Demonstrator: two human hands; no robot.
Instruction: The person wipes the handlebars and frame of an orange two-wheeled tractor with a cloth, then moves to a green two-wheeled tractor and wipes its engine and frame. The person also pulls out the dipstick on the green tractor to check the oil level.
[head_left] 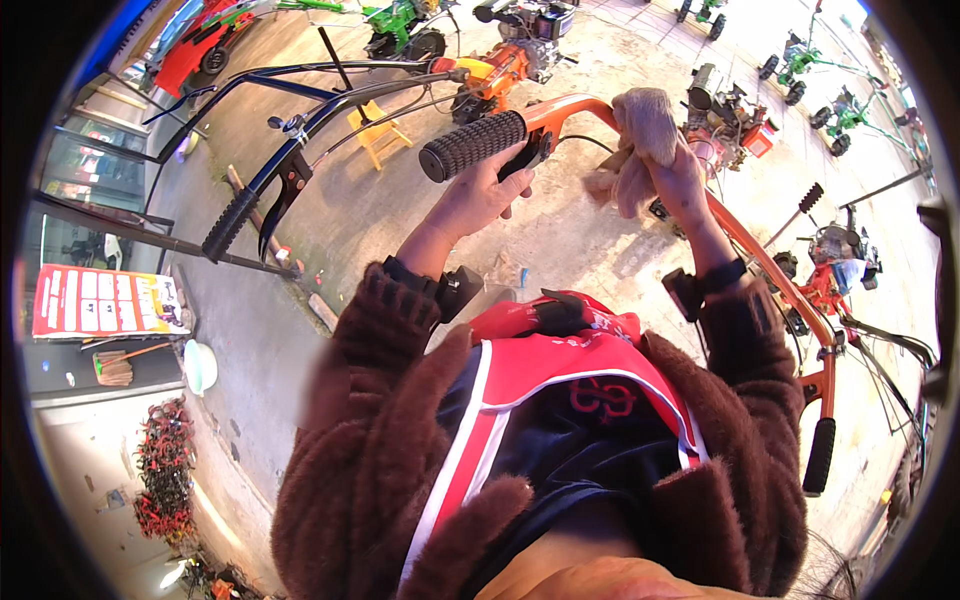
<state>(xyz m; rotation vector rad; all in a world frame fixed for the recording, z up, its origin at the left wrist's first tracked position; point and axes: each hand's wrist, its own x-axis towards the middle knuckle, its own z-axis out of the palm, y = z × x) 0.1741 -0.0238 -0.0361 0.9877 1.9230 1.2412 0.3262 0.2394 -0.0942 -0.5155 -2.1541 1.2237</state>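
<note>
L hand (478, 198) at blk grip (472, 145), R hand (681, 183) w/ cloth (648, 125), orange h'bar (572, 106)

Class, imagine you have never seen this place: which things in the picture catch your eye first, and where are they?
First comes the orange handlebar arching across the upper middle and right, where the right hand holds a beige cloth and the left hand is beneath a ribbed black grip. Next is the red apron on the wearer's chest, below centre. A yellow stool stands at upper left.
</note>
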